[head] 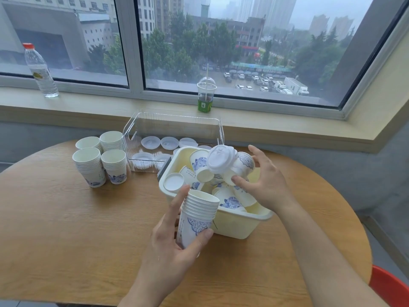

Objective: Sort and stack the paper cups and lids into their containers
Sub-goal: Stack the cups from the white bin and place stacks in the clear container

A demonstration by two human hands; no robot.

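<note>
My left hand [174, 247] grips a nested stack of white paper cups [197, 214] with blue print, held upright just in front of the cream plastic bin [234, 227]. The bin holds several loose cups lying on their sides. My right hand [263, 180] holds a lidded cup [239, 166] above the bin; its white lid [220, 158] faces left. Several white lids [169, 142] lie in a clear plastic box [174, 122] behind the bin. Several finished cup stacks [100, 160] stand on the table at the left.
The round wooden table [66, 229] stands under a window sill. On the sill are a water bottle [41, 69] and a clear domed drink cup with a straw [205, 94]. A red chair edge [389, 286] shows at lower right.
</note>
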